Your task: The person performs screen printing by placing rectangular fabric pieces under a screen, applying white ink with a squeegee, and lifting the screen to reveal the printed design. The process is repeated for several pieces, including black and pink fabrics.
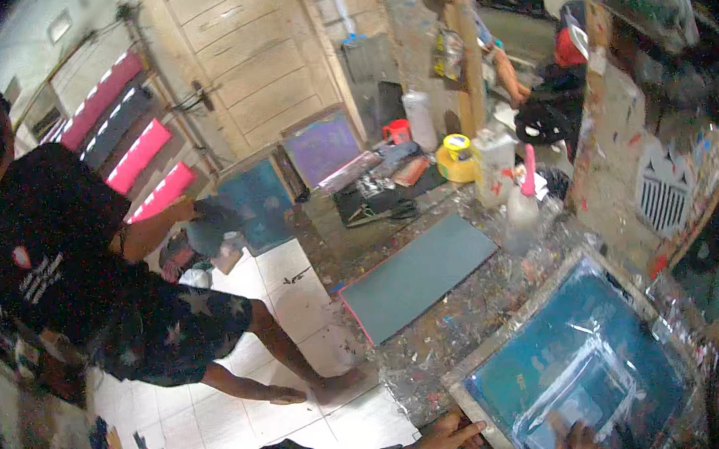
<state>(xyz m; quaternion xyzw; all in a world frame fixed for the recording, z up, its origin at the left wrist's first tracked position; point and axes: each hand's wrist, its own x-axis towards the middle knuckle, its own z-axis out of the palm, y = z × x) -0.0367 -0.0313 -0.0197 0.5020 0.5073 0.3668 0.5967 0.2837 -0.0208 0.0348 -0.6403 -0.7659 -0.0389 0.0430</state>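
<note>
A wooden-framed printing screen (493,387) with blue mesh lies tilted across the near right of the worktable. A pale, whitish rectangular outline marks its lower middle. My left hand (456,434), with a watch on the wrist, grips the frame's left edge, fingers closed round the wood. Over the lower part of the mesh, beside a light patch, is my right hand (578,443). Motion blurs it, and I cannot make out its fingers or anything in them. Beyond the screen lies a long grey-green panel (420,276) with a red edge, flat on the paint-stained tabletop (475,300).
Farther back stand a pink-topped spray bottle (522,217), a white container (493,175), yellow tape rolls (456,160) and a red cup (398,131). Scissors (362,213) lie by a dark cloth. A co-worker (68,231) in black stands left, near leaning blue (257,202) and purple screens (324,150).
</note>
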